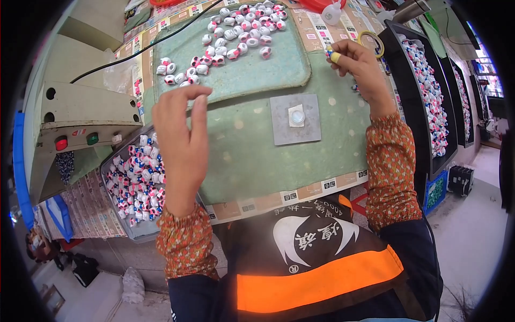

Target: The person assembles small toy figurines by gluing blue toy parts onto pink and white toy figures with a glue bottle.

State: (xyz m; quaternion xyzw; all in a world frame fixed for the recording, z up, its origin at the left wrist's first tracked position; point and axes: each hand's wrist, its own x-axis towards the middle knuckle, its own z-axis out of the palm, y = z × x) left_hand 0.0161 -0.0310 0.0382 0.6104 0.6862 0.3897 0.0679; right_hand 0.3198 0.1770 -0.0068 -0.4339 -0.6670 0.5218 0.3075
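Observation:
My left hand (181, 140) is over the near left edge of a pale green tray (252, 80), fingers bent and thumb apart from the index finger, with nothing visible in it. White and pink toy heads (233, 33) are scattered on the tray, several just beyond that hand. To the right, my right hand (355, 67) pinches a small blue and white piece (329, 50), mostly hidden by the fingertips; a yellow wrap covers one finger. Between the hands, a grey square plate (280, 132) lies on the green mat, bearing a small round clear-looking piece (296, 116) on a whitish pad.
A bin (138, 228) of white, pink and blue toys stands at the left below a machine box (88, 121) with red and green buttons. A long black tray (410, 102) of similar toys lines the right side. A tape roll (380, 45) and white bottle (332, 14) sit far right.

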